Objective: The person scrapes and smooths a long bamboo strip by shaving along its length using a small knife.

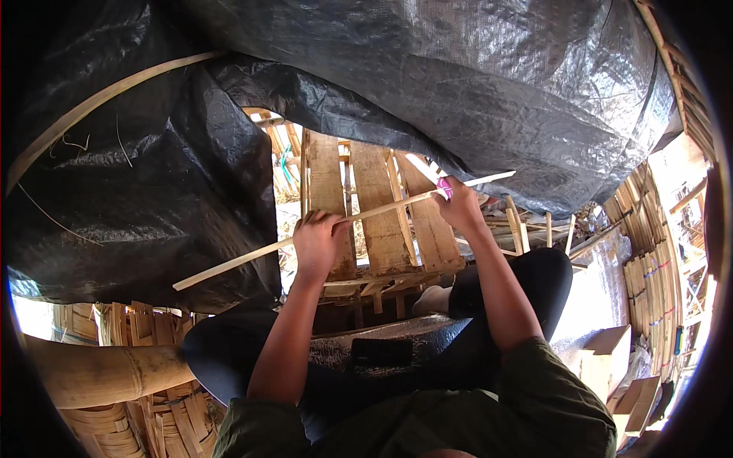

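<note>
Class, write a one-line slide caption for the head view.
Left hand grips a long pale strip; right hand meets it, holding a pink object.

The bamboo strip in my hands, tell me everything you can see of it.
The bamboo strip looks long, narrow, pale and woody, nearly straight. It slants from lower left to upper right in front of wooden planks, its ends showing against black plastic sheeting. The left hand grips it near the middle; the right hand holds it nearer the upper end, with a pink-and-white object whose contact with it is unclear.
</note>
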`<state>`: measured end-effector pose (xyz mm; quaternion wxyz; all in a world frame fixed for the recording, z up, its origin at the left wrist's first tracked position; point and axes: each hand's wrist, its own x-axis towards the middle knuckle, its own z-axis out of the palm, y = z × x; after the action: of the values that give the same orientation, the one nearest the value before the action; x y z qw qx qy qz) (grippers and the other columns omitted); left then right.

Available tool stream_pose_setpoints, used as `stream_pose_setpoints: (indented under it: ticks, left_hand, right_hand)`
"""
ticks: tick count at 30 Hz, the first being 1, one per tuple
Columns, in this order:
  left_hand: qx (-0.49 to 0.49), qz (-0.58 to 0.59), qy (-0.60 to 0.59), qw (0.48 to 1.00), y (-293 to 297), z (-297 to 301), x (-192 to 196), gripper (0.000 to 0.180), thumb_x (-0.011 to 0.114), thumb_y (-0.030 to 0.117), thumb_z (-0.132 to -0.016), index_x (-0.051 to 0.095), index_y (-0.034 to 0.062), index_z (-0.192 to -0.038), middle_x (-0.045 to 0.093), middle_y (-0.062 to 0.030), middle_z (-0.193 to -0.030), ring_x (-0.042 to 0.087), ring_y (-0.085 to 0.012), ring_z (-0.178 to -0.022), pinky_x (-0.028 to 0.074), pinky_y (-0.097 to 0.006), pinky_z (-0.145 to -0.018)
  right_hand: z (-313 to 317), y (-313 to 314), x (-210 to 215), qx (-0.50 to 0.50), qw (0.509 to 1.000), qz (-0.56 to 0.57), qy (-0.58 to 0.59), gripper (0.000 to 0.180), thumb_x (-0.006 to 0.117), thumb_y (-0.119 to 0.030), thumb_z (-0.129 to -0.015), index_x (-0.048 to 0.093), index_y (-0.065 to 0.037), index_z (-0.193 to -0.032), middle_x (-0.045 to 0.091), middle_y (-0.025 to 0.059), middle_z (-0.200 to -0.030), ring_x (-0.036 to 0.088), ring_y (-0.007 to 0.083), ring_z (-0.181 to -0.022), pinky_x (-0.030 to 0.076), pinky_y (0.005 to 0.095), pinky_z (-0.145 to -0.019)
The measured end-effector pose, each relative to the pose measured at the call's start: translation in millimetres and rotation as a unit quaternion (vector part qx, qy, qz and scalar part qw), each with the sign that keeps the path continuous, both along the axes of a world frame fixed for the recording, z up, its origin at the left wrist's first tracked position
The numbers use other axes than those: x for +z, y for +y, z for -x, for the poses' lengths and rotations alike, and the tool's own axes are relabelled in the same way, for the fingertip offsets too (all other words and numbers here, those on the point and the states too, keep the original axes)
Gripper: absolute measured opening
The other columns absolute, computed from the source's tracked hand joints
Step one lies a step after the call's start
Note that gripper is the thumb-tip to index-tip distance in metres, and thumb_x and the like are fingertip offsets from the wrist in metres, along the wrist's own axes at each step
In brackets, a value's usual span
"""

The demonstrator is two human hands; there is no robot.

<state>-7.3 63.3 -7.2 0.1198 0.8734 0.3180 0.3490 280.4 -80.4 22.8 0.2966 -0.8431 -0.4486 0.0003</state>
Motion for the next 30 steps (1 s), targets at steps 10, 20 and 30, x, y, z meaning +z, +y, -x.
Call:
stream_pose_setpoints:
  ticks: [10,20,30]
  left_hand:
    - [-0.006,0.103,0.057,0.993,-6,5,2,0.019,0.078,0.028,-0.083,0.076,0.0097,-0.085,0.066,-0.0080,-0.084,0.066,-0.0299,-0.084,0.054,-0.042,-0.074]
    - [-0.030,0.071,0.047,0.996,-5,-4,6,0.014,0.079,0.023,-0.082,0.076,0.0096,-0.085,0.065,-0.0081,-0.080,0.065,-0.0314,-0.082,0.053,-0.042,-0.069]
    - [-0.023,0.066,0.041,0.997,-2,-9,6,0.017,0.082,0.023,-0.079,0.076,0.0086,-0.085,0.064,-0.0061,-0.078,0.065,-0.0292,-0.077,0.051,-0.041,-0.068]
  right_hand:
    - [9,-39,73,0.032,0.998,0.045,-0.010,0.019,0.062,-0.015,-0.096,0.070,0.003,-0.097,0.067,0.0273,-0.081,0.067,0.0454,-0.081,0.050,0.0492,-0.071]
    - [-20,-18,-14,-0.083,0.994,-0.050,0.056,0.010,0.061,-0.004,-0.090,0.067,0.001,-0.096,0.067,0.0297,-0.083,0.066,0.0492,-0.085,0.050,0.0526,-0.073]
    - [18,-10,-45,-0.019,0.988,-0.113,0.107,0.011,0.062,-0.006,-0.090,0.070,0.001,-0.091,0.067,0.0243,-0.072,0.070,0.0417,-0.072,0.054,0.0442,-0.064]
